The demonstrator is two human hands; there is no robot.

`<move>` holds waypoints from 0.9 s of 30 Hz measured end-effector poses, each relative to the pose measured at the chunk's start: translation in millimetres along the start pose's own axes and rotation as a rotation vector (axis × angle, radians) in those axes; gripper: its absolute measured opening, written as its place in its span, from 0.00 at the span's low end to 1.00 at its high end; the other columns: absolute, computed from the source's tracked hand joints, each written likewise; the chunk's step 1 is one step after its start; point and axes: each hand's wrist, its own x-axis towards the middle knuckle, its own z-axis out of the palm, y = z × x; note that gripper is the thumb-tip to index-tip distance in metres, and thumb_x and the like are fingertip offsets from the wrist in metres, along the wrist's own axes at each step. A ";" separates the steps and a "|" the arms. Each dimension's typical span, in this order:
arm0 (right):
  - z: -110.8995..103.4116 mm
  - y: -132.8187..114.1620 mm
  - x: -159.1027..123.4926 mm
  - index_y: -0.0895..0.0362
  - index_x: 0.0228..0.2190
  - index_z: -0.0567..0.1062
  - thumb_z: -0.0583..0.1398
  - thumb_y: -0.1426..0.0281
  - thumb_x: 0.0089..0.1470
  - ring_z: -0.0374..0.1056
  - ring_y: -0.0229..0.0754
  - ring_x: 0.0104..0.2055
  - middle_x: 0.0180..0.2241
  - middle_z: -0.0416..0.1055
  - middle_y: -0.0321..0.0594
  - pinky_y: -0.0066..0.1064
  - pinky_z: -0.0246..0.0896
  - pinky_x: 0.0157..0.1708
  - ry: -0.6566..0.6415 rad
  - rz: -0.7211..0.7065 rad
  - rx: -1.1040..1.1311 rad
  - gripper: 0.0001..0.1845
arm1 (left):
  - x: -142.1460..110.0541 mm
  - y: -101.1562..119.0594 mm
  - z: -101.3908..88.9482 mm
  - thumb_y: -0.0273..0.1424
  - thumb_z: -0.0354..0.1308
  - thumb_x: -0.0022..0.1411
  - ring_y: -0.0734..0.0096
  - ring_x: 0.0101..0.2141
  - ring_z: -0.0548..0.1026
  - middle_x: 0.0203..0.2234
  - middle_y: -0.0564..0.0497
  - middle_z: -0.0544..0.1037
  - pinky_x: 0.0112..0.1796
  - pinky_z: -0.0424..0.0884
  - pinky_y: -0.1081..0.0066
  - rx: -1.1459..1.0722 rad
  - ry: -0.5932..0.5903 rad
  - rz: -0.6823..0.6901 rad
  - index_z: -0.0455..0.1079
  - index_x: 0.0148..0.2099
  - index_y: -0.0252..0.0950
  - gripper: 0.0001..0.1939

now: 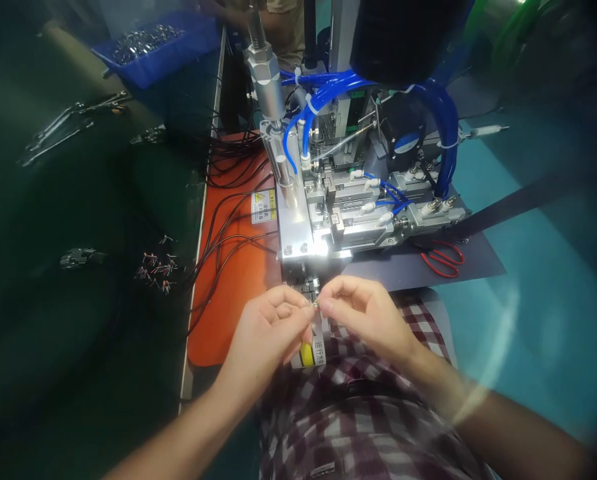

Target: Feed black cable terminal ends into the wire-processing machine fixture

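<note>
Fingers pinched closed, left hand, right hand; tiny piece held (mostly hidden)

Head-worn view, angled forward-down, hands near

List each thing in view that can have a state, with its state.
Left hand: pinching thin part
Right hand: pinching thin part
Thin part: held by both hands
Red-handled pliers: lying, handles apart
Blue bin: uncovered, holding metal parts
Blue tubes: bundled with ties
Black cables: loose across orange mat
</note>
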 end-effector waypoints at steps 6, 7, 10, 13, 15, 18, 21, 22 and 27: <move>-2.3 1.2 4.3 0.59 0.25 0.71 0.62 0.66 0.51 0.48 0.28 0.18 0.18 0.60 0.28 0.24 0.41 0.17 -0.135 0.114 0.153 0.10 | -1.3 0.9 -0.1 0.33 0.60 0.59 0.87 0.12 0.57 0.16 0.55 0.73 0.15 0.52 0.83 -0.021 -0.036 -0.007 0.66 0.31 0.33 0.09; -3.2 1.2 4.7 0.59 0.25 0.70 0.61 0.65 0.52 0.47 0.28 0.17 0.18 0.60 0.29 0.24 0.41 0.17 -0.147 0.114 0.156 0.10 | -1.4 1.2 0.0 0.33 0.60 0.60 0.87 0.12 0.57 0.16 0.55 0.73 0.15 0.52 0.83 -0.019 -0.040 -0.007 0.66 0.31 0.33 0.09; -5.1 -2.3 4.9 0.59 0.26 0.71 0.60 0.67 0.53 0.50 0.29 0.19 0.22 0.64 0.32 0.24 0.44 0.17 -0.096 0.049 0.033 0.09 | -1.0 1.3 0.8 0.33 0.60 0.60 0.87 0.12 0.58 0.16 0.55 0.73 0.15 0.53 0.83 0.000 -0.041 0.001 0.66 0.31 0.33 0.10; -6.0 -8.2 3.1 0.58 0.27 0.72 0.60 0.70 0.53 0.53 0.30 0.19 0.24 0.65 0.33 0.25 0.47 0.18 -0.033 -0.108 -0.231 0.05 | 0.1 0.2 1.9 0.33 0.60 0.60 0.87 0.12 0.58 0.16 0.55 0.72 0.15 0.54 0.83 0.002 -0.046 0.009 0.66 0.31 0.33 0.09; -7.3 -10.8 1.7 0.58 0.26 0.72 0.60 0.73 0.53 0.54 0.31 0.20 0.25 0.66 0.34 0.26 0.50 0.20 -0.013 -0.317 -0.439 0.04 | 0.4 -0.6 2.3 0.33 0.59 0.60 0.86 0.12 0.58 0.16 0.56 0.72 0.15 0.53 0.83 -0.002 -0.048 0.011 0.65 0.31 0.33 0.09; -10.5 -10.9 1.1 0.58 0.28 0.73 0.58 0.75 0.55 0.60 0.35 0.25 0.27 0.68 0.38 0.29 0.54 0.26 -0.031 -0.678 -0.784 0.05 | -0.2 -1.2 2.1 0.32 0.58 0.60 0.86 0.12 0.58 0.16 0.56 0.72 0.15 0.54 0.82 0.002 -0.052 0.013 0.65 0.31 0.34 0.08; -12.6 -7.6 1.6 0.58 0.30 0.73 0.55 0.74 0.59 0.64 0.38 0.28 0.29 0.71 0.41 0.31 0.55 0.28 -0.025 -0.823 -1.008 0.08 | -0.9 -1.6 1.8 0.31 0.58 0.60 0.86 0.12 0.58 0.16 0.56 0.72 0.15 0.54 0.82 0.018 -0.046 0.016 0.65 0.31 0.34 0.07; -12.9 -6.2 1.5 0.58 0.30 0.73 0.55 0.74 0.60 0.64 0.38 0.28 0.29 0.71 0.41 0.31 0.56 0.28 -0.003 -0.821 -1.005 0.08 | -1.0 -1.8 1.8 0.32 0.58 0.60 0.86 0.12 0.58 0.16 0.56 0.72 0.15 0.54 0.82 0.025 -0.041 0.018 0.65 0.31 0.34 0.08; -12.9 -2.4 -3.5 0.58 0.33 0.72 0.58 0.75 0.57 0.64 0.37 0.28 0.29 0.69 0.38 0.29 0.58 0.28 0.066 -0.668 -0.761 0.02 | -1.4 -0.5 3.4 0.34 0.59 0.60 0.85 0.12 0.59 0.16 0.55 0.72 0.15 0.54 0.82 0.053 -0.018 0.038 0.65 0.31 0.34 0.10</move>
